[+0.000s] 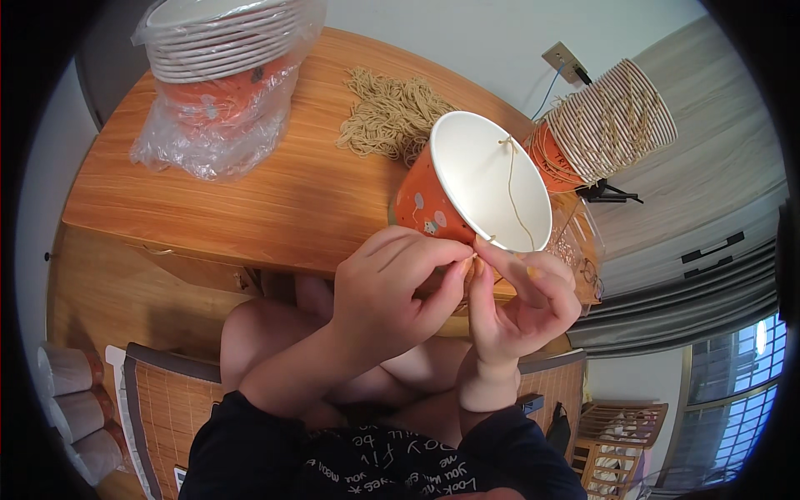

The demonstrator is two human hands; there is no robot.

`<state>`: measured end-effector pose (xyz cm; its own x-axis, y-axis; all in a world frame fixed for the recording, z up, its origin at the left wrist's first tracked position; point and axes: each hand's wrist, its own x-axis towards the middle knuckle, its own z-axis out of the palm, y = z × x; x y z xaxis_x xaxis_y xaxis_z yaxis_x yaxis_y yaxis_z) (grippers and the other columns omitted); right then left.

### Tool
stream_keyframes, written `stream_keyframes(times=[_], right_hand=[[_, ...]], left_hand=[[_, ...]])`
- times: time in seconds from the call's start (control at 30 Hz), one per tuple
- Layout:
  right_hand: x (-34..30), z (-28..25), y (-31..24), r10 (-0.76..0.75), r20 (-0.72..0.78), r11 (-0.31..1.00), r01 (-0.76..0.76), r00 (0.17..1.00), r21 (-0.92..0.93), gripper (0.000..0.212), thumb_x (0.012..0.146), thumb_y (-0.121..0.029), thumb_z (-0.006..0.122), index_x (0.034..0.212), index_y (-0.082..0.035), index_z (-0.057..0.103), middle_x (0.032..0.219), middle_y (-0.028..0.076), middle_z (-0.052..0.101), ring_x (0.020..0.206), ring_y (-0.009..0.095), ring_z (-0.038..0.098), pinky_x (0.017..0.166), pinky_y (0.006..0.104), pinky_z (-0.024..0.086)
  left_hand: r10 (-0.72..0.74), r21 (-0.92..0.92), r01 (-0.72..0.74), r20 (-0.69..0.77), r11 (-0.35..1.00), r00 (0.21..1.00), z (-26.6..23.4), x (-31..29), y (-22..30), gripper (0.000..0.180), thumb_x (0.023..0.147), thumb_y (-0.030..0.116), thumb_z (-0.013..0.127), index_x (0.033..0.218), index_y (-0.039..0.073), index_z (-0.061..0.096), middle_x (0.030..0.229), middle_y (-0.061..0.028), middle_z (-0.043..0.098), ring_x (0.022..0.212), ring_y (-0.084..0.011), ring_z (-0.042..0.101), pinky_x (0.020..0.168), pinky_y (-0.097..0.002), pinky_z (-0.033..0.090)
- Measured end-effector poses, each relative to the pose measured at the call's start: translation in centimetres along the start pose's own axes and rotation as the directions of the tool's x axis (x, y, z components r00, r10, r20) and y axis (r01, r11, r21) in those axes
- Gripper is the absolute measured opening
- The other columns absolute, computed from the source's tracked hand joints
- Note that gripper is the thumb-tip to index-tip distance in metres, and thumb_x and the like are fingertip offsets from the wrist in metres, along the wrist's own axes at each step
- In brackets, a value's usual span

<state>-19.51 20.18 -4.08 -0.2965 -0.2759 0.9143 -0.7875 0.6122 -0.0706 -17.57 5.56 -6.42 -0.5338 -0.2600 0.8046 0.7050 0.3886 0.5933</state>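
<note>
An orange paper bucket (429, 200) with a white inside and printed cartoon figures stands tilted toward me near the table's front edge. A thin tan cord (512, 185) is knotted at its far rim and runs across the opening to the near rim. At that near rim, my left hand (400, 279) pinches the cord end between thumb and forefinger. Opposite it, my right hand (527, 300) pinches at the same spot, fingertips almost touching the left ones. The fingertips largely hide the bit of cord between them.
Behind the bucket lies a heap of loose tan cords (387, 112). Plastic-wrapped stacked buckets (221, 75) stand at the table's far left. A stack of corded buckets (604, 125) leans at the right, near a wall socket (565, 62). More wrapped stacks (77, 412) lie on the floor.
</note>
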Motion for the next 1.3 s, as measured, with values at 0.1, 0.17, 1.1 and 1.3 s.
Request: stream_keyframes(times=[0.1,0.17,1.1,1.3], right_hand=[[-0.3,0.0,-0.1,0.011,0.020,1.000,-0.011,1.000,0.003,0.049,0.075,-0.004,0.076,0.108,-0.011,0.040,0.093,-0.003,0.074,0.090,0.013,0.053,0.085,0.0297,0.030],[-0.3,0.0,-0.3,0.022,0.030,1.000,-0.022,0.999,0.000,0.049,0.076,-0.004,0.076,0.108,-0.011,0.040,0.095,-0.002,0.074,0.092,0.013,0.054,0.085,0.0299,0.030],[-2.6,0.2,-1.5,0.238,-0.091,0.967,-0.227,0.967,0.117,0.045,0.080,0.006,0.067,0.109,-0.008,0.035,0.088,0.014,0.072,0.092,0.017,0.050,0.091,0.0310,0.038],[-4.2,0.9,-1.9,0.418,-0.222,0.896,-0.360,0.881,0.262,0.047,0.079,0.003,0.071,0.104,-0.010,0.033,0.090,0.009,0.073,0.086,0.016,0.048,0.084,0.0264,0.037]], left_hand=[[-0.045,-0.023,0.045,0.007,0.999,0.999,0.0,-0.1,0.0,0.013,0.076,0.009,0.072,0.089,0.009,0.067,0.076,-0.0038,0.066,0.070,-0.0233,0.064,0.064,-0.0327,0.052],[-0.039,-0.017,0.039,0.004,0.999,0.999,0.0,0.0,0.0,0.013,0.076,0.009,0.072,0.088,0.010,0.068,0.076,-0.0036,0.067,0.069,-0.0229,0.064,0.064,-0.0323,0.052],[0.039,0.084,-0.041,0.022,0.996,0.999,0.9,-0.5,0.0,0.013,0.072,0.011,0.074,0.082,0.013,0.065,0.074,0.0007,0.065,0.067,-0.0188,0.062,0.058,-0.0286,0.051],[0.065,0.076,-0.069,0.051,0.995,0.997,1.5,-0.9,0.2,0.013,0.071,0.006,0.074,0.082,0.010,0.069,0.077,-0.0014,0.068,0.068,-0.0203,0.063,0.061,-0.0305,0.051]])
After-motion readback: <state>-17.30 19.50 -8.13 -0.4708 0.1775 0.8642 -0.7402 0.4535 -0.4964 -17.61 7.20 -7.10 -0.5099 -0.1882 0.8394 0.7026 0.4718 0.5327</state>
